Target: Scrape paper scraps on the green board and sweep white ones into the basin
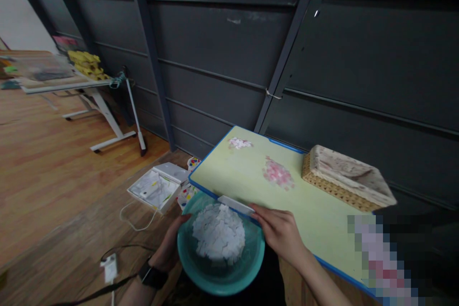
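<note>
A teal basin (222,287) sits under the near edge of the table (247,177), holding a heap of thin white flakes (219,234). My left hand (170,244), with a dark watch on its wrist, grips the basin's left rim; part of its fingers is hidden. My right hand (281,229) is closed on the end of a flat white strip (235,204), which lies along the table edge above the basin. On the pale yellow tabletop are a patch of pink flakes (278,173) and a smaller patch of white flakes (239,143).
A wicker basket with a cloth lining (340,193) stands at the table's back right. An open white case (156,186) and a power strip (109,267) with cords lie on the floor at left. Dark wall panels (215,43) rise behind; another table (64,83) stands far left.
</note>
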The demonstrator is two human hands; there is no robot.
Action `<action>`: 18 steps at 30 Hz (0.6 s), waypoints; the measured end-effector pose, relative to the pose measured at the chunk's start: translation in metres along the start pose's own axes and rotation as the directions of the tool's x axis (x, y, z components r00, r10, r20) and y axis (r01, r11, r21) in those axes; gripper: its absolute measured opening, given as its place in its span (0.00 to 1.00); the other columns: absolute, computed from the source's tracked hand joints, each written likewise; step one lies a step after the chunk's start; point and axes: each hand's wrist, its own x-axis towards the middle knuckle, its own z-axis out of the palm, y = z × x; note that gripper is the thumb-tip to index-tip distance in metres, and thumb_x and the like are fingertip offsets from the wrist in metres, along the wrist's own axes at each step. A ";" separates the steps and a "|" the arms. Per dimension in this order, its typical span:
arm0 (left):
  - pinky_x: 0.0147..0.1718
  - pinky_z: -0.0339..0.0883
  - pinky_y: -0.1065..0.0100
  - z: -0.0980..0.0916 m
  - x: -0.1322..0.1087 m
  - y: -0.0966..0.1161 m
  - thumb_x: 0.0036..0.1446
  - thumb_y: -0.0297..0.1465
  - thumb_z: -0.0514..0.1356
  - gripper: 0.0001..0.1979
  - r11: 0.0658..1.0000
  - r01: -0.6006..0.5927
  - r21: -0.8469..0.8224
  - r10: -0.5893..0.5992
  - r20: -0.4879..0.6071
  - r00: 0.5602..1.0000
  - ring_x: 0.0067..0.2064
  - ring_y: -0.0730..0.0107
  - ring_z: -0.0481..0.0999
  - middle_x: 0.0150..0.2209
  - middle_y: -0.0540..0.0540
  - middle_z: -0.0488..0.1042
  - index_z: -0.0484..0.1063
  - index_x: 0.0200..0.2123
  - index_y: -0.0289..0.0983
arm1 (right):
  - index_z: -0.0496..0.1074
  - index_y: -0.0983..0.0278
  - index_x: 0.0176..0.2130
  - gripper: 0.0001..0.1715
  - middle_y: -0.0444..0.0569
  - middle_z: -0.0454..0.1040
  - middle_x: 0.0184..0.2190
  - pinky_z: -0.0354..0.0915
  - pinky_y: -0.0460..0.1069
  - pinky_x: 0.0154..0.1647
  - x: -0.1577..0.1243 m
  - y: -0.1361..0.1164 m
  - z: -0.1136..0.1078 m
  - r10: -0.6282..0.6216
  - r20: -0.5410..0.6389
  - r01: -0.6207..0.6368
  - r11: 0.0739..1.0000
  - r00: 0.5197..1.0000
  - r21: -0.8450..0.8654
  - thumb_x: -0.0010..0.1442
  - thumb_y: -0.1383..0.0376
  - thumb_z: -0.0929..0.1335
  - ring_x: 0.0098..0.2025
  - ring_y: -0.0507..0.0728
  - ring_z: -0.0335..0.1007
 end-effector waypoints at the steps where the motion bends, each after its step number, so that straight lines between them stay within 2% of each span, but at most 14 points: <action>1: 0.34 0.70 0.65 -0.001 0.000 0.000 0.55 0.34 0.60 0.22 1.000 -0.011 0.019 0.011 -0.005 1.000 0.31 0.64 0.78 0.33 0.45 0.82 0.65 0.51 0.31 | 0.75 0.57 0.48 0.16 0.45 0.80 0.37 0.73 0.46 0.35 0.001 0.000 -0.001 0.026 -0.008 -0.026 1.000 1.000 0.018 0.62 0.67 0.63 0.33 0.54 0.78; 6: 0.39 0.70 0.61 -0.001 0.000 0.000 0.55 0.35 0.59 0.23 0.999 0.035 -0.010 -0.035 0.025 0.999 0.34 0.63 0.79 0.35 0.46 0.82 0.63 0.53 0.34 | 0.77 0.59 0.44 0.15 0.48 0.80 0.37 0.73 0.47 0.35 0.017 0.022 -0.007 0.093 -0.150 -0.102 0.993 0.984 -0.052 0.61 0.63 0.64 0.33 0.56 0.78; 9: 0.32 0.70 0.63 0.002 -0.002 0.003 0.55 0.34 0.59 0.15 0.995 0.098 0.005 -0.098 -0.029 0.995 0.29 0.63 0.79 0.29 0.45 0.82 0.69 0.44 0.32 | 0.79 0.61 0.39 0.15 0.49 0.80 0.35 0.72 0.49 0.34 0.048 0.052 -0.013 0.179 -0.286 -0.228 0.962 0.941 -0.148 0.60 0.60 0.64 0.33 0.58 0.78; 10: 0.29 0.69 0.65 0.002 -0.003 0.003 0.55 0.34 0.59 0.12 0.994 0.111 0.005 -0.111 -0.046 0.993 0.26 0.64 0.78 0.26 0.46 0.81 0.70 0.39 0.32 | 0.79 0.61 0.38 0.15 0.50 0.80 0.35 0.71 0.49 0.34 0.062 0.063 -0.014 0.211 -0.299 -0.268 0.949 0.931 -0.166 0.59 0.59 0.64 0.34 0.59 0.78; 14: 0.24 0.67 0.69 -0.001 -0.006 0.000 0.55 0.32 0.60 0.06 0.993 0.101 -0.056 -0.105 -0.080 0.991 0.22 0.69 0.76 0.21 0.50 0.79 0.71 0.30 0.35 | 0.79 0.61 0.37 0.16 0.51 0.80 0.34 0.65 0.47 0.32 0.116 0.101 -0.020 0.323 -0.214 -0.372 0.891 0.922 -0.260 0.59 0.61 0.63 0.35 0.59 0.77; 18: 0.30 0.69 0.66 -0.011 -0.004 -0.005 0.56 0.30 0.59 0.07 0.981 0.141 -0.134 -0.156 -0.106 0.982 0.25 0.65 0.78 0.24 0.48 0.81 0.72 0.37 0.32 | 0.79 0.61 0.36 0.16 0.52 0.80 0.34 0.60 0.47 0.32 0.142 0.127 -0.024 0.389 -0.150 -0.414 0.797 0.909 -0.439 0.58 0.63 0.62 0.35 0.59 0.75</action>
